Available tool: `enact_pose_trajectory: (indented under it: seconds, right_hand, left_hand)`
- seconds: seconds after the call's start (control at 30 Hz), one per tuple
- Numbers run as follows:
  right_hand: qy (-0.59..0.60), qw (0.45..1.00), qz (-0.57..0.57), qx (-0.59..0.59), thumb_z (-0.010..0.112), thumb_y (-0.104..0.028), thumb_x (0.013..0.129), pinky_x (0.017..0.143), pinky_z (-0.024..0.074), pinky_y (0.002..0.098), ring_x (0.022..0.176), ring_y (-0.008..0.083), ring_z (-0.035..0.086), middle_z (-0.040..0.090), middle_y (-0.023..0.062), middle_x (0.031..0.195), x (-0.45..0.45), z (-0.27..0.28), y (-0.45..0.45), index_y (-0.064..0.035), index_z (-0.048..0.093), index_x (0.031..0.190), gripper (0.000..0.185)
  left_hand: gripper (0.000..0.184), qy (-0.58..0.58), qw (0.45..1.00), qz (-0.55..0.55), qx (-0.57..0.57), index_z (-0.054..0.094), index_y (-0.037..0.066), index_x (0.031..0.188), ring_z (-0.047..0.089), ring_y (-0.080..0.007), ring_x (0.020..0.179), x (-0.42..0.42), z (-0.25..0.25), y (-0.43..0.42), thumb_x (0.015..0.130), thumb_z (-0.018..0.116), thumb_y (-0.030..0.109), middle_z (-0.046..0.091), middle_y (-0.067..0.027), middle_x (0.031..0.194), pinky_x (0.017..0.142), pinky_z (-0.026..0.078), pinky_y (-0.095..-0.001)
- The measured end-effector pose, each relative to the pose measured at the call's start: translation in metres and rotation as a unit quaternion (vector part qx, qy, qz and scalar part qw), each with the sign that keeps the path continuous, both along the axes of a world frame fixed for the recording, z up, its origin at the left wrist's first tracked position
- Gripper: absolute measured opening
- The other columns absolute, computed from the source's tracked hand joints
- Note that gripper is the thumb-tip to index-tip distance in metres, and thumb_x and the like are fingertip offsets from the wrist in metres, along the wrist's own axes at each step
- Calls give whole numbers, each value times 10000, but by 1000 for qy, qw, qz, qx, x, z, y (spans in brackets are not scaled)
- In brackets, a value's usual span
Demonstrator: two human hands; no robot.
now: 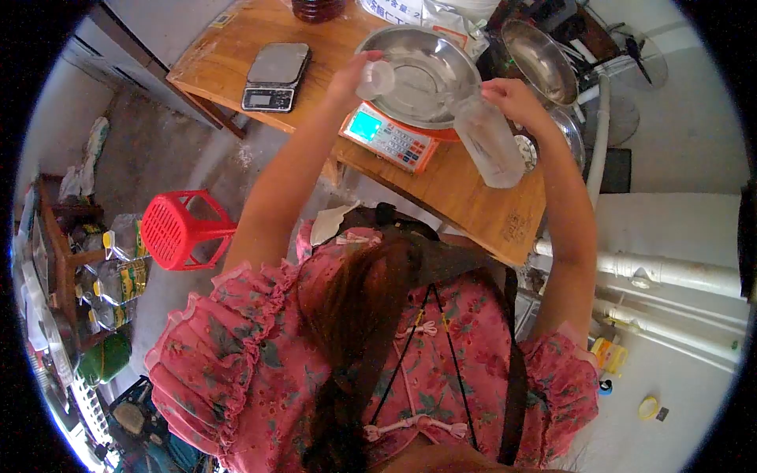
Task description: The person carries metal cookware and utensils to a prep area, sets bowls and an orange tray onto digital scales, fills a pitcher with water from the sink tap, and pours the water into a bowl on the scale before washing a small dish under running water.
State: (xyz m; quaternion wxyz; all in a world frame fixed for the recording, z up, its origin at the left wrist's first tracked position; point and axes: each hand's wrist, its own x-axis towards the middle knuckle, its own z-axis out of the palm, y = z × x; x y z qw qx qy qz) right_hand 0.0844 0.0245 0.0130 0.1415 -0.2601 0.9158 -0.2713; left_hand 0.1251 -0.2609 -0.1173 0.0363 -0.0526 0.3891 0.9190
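Gripping a clear cup (pixel 378 80), the left hand (pixel 347 83) hung by the steel bowl (pixel 441 44) on the scale (pixel 390 143); the right hand (pixel 511 100) grasped a translucent jug (pixel 490 150) near its rim. A bump from either could have shifted the bowl.

Kitchen-type rm for food prep, by the look of it; home or small biz, can't tell.
Wooden worktable (pixel 465 206) w/ a grey digital scale (pixel 277 72) & an orange digital scale (pixel 394 143), the latter under a lg. steel bowl (pixel 456 65); 2nd steel bowl (pixel 540 61) nr the R. end, printed bag (pixel 392 9) at the back. Also: clear bottles (pixel 122 281) w/ yellow caps on L., red plastic stool (pixel 167 230), bare grey floor (pixel 180 154), exposed white pipes (pixel 678 272) along plain R. wall (pixel 670 221).
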Motion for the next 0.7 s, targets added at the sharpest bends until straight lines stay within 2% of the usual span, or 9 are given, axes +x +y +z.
enact_pose_trajectory:
  seconds: [0.13,0.33,0.7]
  right_hand:
    - [-28,999,-14,7,583,-239,733,692,434,286,748,169,561,609,105,825,5,6,-1,4,585,928,311]
    - [4,1000,-14,22,591,-249,726,686,432,285,746,158,556,610,95,817,-3,-1,7,1,589,916,314]
    - [5,996,-2,85,564,-208,759,715,422,271,779,139,542,599,98,863,-6,7,7,23,558,969,312]
  left_hand:
    - [316,-13,999,17,30,457,64,1082,500,-251,922,7,2,-2,872,346,272,497,-120,1037,759,440,-401]
    - [316,-24,998,-1,52,458,80,1085,491,-263,932,4,-4,-7,869,358,288,488,-106,1046,776,421,-443]
    - [299,-51,996,-5,75,466,89,1073,479,-268,948,6,-2,-8,846,398,271,480,-105,1045,772,423,-441]
